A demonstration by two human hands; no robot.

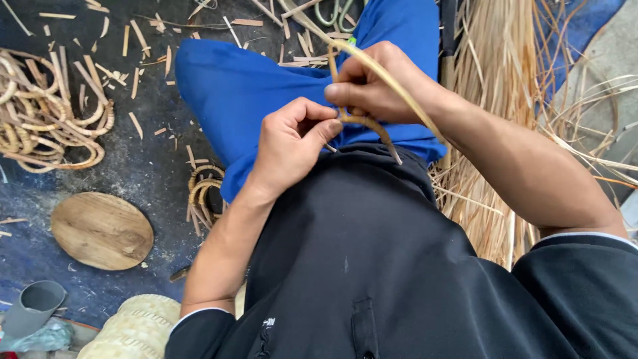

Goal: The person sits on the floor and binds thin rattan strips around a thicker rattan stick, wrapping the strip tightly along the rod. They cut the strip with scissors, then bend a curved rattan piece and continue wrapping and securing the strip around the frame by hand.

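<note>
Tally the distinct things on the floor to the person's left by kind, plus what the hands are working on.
Curved cane piece, pinched by left hand and right hand: 1
Round wooden board: 1
Heaps of coiled cane rings (large, small): 2
Woven basket piece: 1
Grey tube: 1
Total: 6

Tan rattan strip (372,126) — bent, looped over lap

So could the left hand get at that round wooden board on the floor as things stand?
Probably yes. The board lies on the floor to that side with nothing on it, but the left hand is pinching the bent cane strip and would have to let go first.
</note>
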